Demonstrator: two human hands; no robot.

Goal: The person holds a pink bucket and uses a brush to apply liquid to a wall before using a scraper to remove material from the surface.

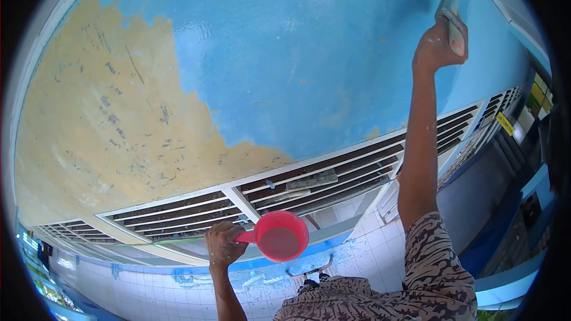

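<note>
My left hand (225, 245) is closed round the handle of a red plastic dipper (262, 221), held low in front of the louvred openings; its inside looks greyish-pink. Stretched up to the upper right, my right hand (437, 47) grips a paintbrush (450, 5), its bristle end against or close to the blue part of the wall (309, 71). Wet-looking shine shows on some of the blue. Toward the left the wall is bare beige (107, 113) with dark scuffs, meeting the blue along a ragged edge.
Slatted vents (333, 181) run below the painted wall, with a flat grey piece (311, 180) resting on the slats. Far below lies a white tiled floor (380, 244) with blue smears. A yellow sign (505, 123) hangs at the right.
</note>
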